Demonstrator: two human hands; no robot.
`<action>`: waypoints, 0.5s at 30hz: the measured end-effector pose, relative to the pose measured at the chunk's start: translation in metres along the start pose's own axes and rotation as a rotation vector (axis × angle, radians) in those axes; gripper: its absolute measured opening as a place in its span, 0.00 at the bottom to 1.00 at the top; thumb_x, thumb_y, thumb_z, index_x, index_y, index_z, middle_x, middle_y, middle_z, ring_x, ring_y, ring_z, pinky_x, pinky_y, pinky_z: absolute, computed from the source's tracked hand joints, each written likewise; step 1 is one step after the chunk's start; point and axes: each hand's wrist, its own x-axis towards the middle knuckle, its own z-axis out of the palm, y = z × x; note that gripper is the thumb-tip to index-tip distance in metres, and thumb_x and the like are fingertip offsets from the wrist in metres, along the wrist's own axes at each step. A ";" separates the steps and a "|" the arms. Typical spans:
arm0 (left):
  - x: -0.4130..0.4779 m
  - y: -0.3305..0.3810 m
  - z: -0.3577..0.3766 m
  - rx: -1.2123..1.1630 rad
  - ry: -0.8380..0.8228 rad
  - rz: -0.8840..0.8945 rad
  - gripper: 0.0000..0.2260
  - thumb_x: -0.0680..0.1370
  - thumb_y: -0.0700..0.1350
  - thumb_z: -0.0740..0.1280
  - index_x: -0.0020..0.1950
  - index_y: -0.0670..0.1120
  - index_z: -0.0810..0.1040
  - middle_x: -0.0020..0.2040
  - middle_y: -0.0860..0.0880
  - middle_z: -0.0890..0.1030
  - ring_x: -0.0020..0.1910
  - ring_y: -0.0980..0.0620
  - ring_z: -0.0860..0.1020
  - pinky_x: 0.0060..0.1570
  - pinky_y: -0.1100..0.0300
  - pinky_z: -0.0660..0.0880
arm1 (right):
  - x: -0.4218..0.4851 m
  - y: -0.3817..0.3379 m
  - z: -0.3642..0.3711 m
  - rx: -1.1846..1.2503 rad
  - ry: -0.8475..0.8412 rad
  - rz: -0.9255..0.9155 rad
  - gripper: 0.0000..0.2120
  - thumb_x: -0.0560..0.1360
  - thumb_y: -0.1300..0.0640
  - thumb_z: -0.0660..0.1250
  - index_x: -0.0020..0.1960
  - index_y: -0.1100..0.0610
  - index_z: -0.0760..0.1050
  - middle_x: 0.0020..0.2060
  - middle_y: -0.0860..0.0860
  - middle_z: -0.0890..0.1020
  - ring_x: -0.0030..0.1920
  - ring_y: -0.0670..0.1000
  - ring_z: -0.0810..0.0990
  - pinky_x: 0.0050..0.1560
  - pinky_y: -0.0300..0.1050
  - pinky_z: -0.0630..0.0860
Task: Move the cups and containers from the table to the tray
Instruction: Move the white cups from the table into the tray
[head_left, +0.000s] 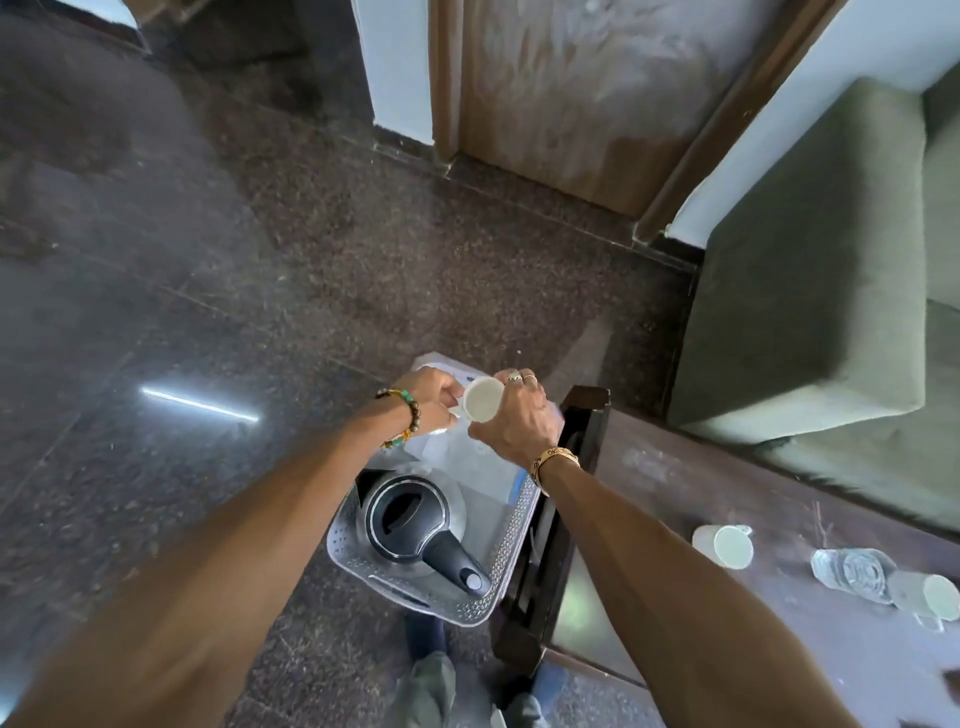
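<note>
From the head view, both my hands grip the white cup (483, 400): the left hand (434, 402) pinches at its handle side and the right hand (514, 421) wraps the body. The cup hangs tipped, mouth toward me, over the far end of the tray (511, 545), beyond the kettle (410, 525). I judge it best to turn it upright, lower it clear of the kettle, then let go. A second cup (724, 545), a glass (852, 574) and a third cup (927, 597) wait on the desk (727, 649).

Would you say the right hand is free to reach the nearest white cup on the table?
Probably not yet: the right hand grips the raised cup over the tray; nothing blocks the table cup.
</note>
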 end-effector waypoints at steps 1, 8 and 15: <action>0.009 -0.006 0.007 0.037 -0.003 -0.003 0.18 0.72 0.37 0.73 0.61 0.45 0.78 0.59 0.48 0.82 0.56 0.50 0.80 0.58 0.60 0.76 | 0.004 0.004 0.009 -0.015 -0.003 0.007 0.38 0.61 0.45 0.78 0.67 0.56 0.71 0.61 0.53 0.73 0.61 0.56 0.75 0.51 0.45 0.71; 0.046 -0.034 0.032 0.170 0.021 0.044 0.19 0.74 0.40 0.71 0.64 0.48 0.77 0.60 0.51 0.81 0.56 0.52 0.80 0.55 0.64 0.73 | 0.023 0.019 0.046 0.059 -0.069 0.054 0.35 0.63 0.51 0.79 0.65 0.63 0.71 0.61 0.56 0.72 0.61 0.58 0.72 0.59 0.50 0.72; 0.062 -0.044 0.039 0.320 0.014 0.105 0.20 0.74 0.41 0.70 0.66 0.46 0.76 0.59 0.48 0.79 0.54 0.48 0.78 0.55 0.60 0.74 | 0.036 0.027 0.061 0.056 -0.072 0.065 0.35 0.65 0.53 0.79 0.66 0.62 0.70 0.63 0.57 0.71 0.63 0.58 0.71 0.59 0.52 0.73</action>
